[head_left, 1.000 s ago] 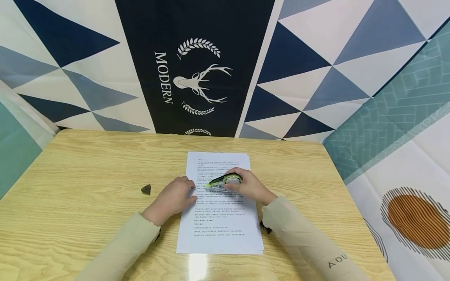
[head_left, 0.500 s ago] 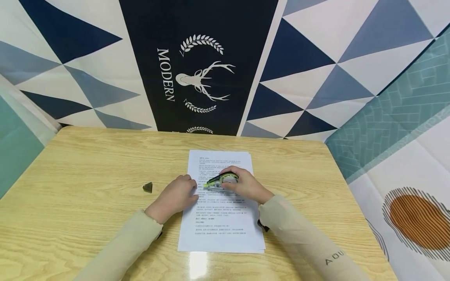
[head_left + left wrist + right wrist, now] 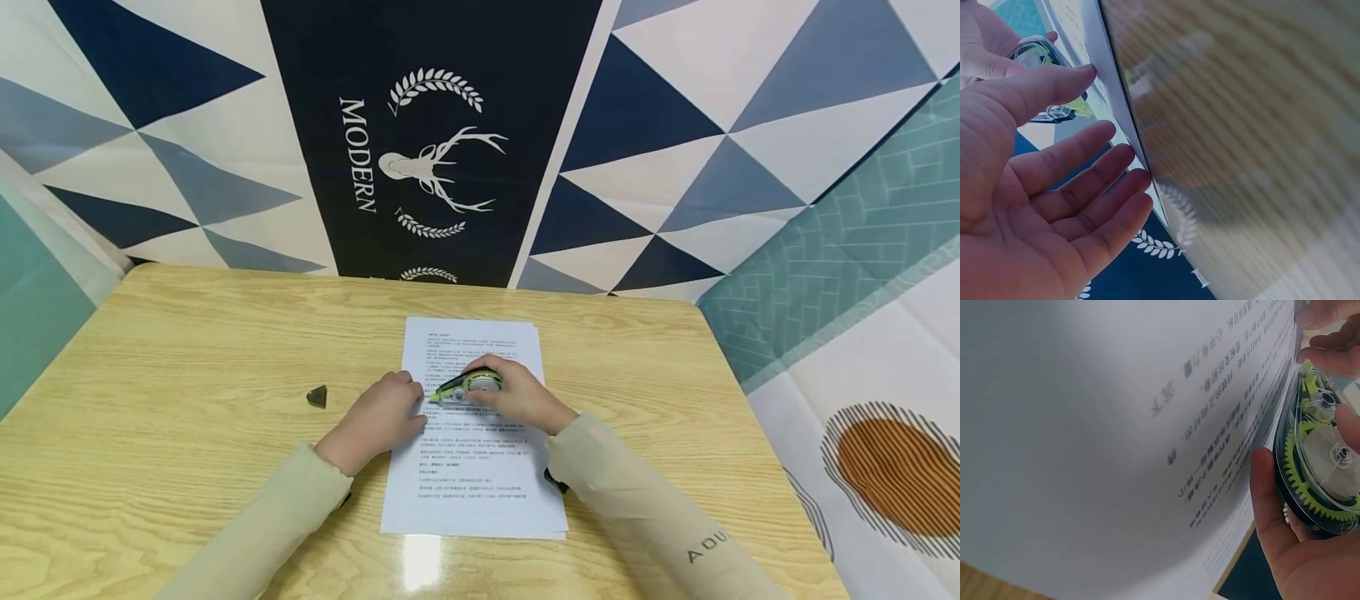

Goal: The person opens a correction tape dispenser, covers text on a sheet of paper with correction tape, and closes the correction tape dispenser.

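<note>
A stack of printed paper sheets [image 3: 472, 512] lies on the wooden table. My right hand [image 3: 521, 398] holds a correction tape dispenser [image 3: 480, 381] with a clear body and green wheels, gripped between thumb and fingers. Its green tip points left at a line of text near the sheet's left side. In the right wrist view the correction tape's gears [image 3: 1310, 481] show through the clear shell. My left hand [image 3: 378, 421] rests at the left edge of the paper, fingers extended; in the left wrist view its fingertips [image 3: 1124, 153] touch the sheets' edge.
A small dark, angular piece [image 3: 317, 396] lies on the table [image 3: 210, 367] left of my left hand. A patterned wall covering [image 3: 435, 167] with a deer head stands behind the table's far edge.
My right hand has slid the correction tape a little to the left along the text, closer to my left hand. The left hand stays at the paper's edge.
</note>
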A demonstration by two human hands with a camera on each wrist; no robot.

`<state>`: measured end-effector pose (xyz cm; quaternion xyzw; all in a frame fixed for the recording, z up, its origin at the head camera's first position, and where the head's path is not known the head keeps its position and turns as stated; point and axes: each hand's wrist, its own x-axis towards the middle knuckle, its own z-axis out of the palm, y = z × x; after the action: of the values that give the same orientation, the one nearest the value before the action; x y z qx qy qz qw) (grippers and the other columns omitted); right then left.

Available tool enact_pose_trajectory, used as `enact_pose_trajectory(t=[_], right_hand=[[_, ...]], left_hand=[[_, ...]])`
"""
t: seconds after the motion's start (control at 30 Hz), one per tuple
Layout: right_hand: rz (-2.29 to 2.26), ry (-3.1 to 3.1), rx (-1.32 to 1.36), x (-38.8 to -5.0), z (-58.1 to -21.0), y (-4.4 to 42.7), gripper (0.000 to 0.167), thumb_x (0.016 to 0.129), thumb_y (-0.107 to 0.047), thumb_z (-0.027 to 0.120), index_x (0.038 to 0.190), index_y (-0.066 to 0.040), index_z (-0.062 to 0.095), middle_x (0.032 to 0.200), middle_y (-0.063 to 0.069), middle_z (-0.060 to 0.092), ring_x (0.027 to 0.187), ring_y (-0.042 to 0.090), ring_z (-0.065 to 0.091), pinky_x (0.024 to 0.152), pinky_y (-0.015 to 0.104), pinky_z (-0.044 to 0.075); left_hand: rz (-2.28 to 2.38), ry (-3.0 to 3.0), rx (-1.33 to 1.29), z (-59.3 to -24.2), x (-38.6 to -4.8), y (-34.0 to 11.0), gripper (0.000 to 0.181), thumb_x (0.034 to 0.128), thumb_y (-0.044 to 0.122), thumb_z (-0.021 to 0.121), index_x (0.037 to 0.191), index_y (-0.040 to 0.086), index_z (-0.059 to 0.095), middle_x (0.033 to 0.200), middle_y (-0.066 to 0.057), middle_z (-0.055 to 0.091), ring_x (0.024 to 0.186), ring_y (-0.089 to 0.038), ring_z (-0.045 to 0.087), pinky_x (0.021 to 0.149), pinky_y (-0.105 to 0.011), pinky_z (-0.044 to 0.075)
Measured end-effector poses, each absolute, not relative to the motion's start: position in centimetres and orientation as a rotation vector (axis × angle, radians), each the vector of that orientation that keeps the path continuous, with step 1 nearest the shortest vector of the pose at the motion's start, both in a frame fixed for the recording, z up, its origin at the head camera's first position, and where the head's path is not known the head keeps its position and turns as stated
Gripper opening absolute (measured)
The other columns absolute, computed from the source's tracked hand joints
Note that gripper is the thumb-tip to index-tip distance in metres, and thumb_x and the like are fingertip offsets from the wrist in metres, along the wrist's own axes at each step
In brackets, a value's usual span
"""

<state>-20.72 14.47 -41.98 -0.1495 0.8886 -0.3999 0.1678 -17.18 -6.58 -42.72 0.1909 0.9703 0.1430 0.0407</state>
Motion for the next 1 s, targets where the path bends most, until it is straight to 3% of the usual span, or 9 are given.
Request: enact_pose_trajectory(t=[0.63, 1.0], right_hand=[[-1.064, 2.548, -0.449, -20.7, -41.8, 13.2, 0.033, 0.085, -0.022, 0.069, 0.116, -0.023, 0.059, 0.117, -0.004, 0.060, 0.113, 0.016, 0.053, 0.097, 0.041, 0.041], [-0.931, 2.594, -0.612, -20.9, -41.2, 12.8, 0.028, 0.086, -0.022, 0.067, 0.113, -0.022, 0.059, 0.114, -0.002, 0.062, 0.110, 0.016, 0.055, 0.099, 0.040, 0.042]], left_hand=[[0.448, 2.953, 0.570, -42.5, -17.3, -6.6, 0.025, 0.0797, 0.022, 0.072, 0.081, -0.001, 0.065, 0.075, -0.005, 0.050, 0.069, -0.017, 0.044, 0.063, -0.031, 0.042], [0.424, 2.935, 0.548, -42.3, -17.4, -6.4, 0.026, 0.0802, 0.023, 0.072, 0.084, -0.002, 0.066, 0.077, -0.006, 0.052, 0.070, -0.017, 0.045, 0.063, -0.031, 0.043]])
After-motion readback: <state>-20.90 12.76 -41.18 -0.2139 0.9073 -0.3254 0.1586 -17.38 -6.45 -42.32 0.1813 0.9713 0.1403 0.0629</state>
